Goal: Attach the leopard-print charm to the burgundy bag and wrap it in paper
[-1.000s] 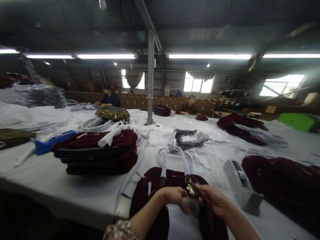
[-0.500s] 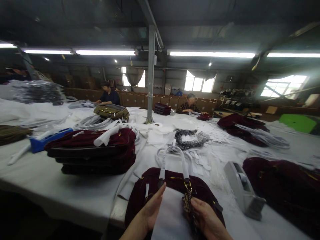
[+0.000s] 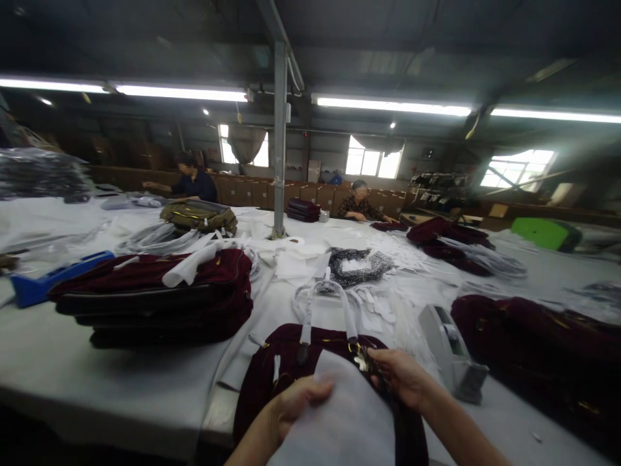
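Note:
A maroon handbag (image 3: 262,382) lies in front of me, its white-wrapped handles (image 3: 350,314) standing up and away. Over its front hangs a sheet of thin white paper (image 3: 349,414), pinched near its upper left edge by my left hand (image 3: 298,404), thumb on top. At the right handle's base, my right hand (image 3: 400,375) has its fingers closed on a gold-coloured metal charm (image 3: 361,362) that hangs by the handle ring. The paper hides much of the bag's lower front.
A grey tape dispenser (image 3: 453,356) stands right of the bag, with more maroon bags (image 3: 538,349) beyond. Stacked maroon bags (image 3: 160,304) and a blue holder (image 3: 53,278) are left. Behind are a pillar (image 3: 280,142) and two people (image 3: 196,184) (image 3: 363,206).
My left hand has turned from flat beside the paper to pinching it, and the paper leans right. My right hand has moved up along the hanging charm. The view has shifted slightly right.

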Demonstrator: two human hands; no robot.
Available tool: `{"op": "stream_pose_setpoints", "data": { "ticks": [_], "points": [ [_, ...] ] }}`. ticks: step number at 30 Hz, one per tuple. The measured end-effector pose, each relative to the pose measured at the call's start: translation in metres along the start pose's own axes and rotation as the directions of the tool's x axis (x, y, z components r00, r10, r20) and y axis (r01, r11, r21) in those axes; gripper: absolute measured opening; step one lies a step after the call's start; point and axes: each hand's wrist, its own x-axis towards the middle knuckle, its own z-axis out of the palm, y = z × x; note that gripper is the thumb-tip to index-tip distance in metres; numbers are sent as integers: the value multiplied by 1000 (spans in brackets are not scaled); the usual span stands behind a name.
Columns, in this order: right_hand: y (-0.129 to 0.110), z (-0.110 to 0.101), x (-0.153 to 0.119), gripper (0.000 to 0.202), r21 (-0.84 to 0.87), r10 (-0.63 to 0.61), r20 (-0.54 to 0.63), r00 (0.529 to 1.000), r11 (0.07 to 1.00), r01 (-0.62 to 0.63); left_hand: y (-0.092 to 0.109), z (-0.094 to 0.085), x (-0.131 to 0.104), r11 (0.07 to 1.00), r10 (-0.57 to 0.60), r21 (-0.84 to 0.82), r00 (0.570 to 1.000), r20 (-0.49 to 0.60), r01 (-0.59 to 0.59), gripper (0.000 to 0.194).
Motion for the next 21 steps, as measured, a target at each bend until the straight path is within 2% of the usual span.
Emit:
{"op": "stream_pose_setpoints", "data": {
  "ticks": [2,4,6,8,11,15,18,21],
  "points": [
    [-20,3,-1,13,-89,20,-10,1000,996,-21,1,4,7,999,-9,46,999,-34,10,38],
    [-35,5,1,10,-153,45,-23,999,987,-48,-1,2,20,996,-56,55,987,-151,65,39],
    [-43,4,6,8,-183,58,-38,998,981,-64,-6,-2,33,993,-104,30,960,-261,115,39],
    [-47,3,11,8,-194,71,-41,997,978,-77,-11,-6,40,991,-125,2,945,-301,132,39],
    [-47,1,14,6,-196,90,-29,996,976,-94,-18,-5,36,993,-119,-52,965,-233,110,38],
    [-50,5,11,7,-203,134,-25,991,970,-136,-24,4,34,985,-103,-143,995,-20,99,42],
    [-57,11,11,10,-220,159,-34,987,962,-163,-28,12,47,971,-120,-214,992,-38,109,45],
    [-59,16,11,9,-239,130,-42,991,961,-136,-30,19,61,945,-65,-324,997,-39,49,45]
  ]
}}
